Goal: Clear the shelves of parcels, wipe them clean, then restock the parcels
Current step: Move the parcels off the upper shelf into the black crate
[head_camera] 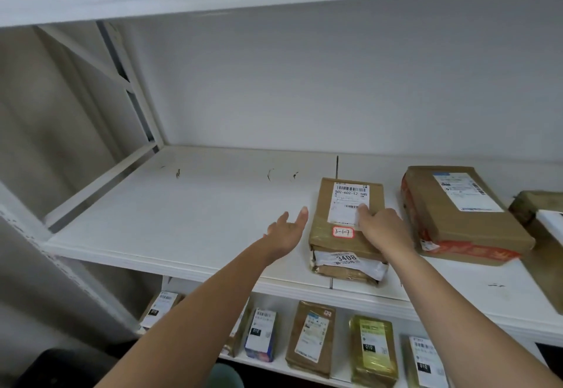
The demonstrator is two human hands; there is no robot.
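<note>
Head view, close, facing forward-down onto white shelf (189, 220).

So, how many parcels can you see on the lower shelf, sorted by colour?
Brown parcels: 3
Blue parcels: 1
Gold parcels: 2
Total: 6
</note>
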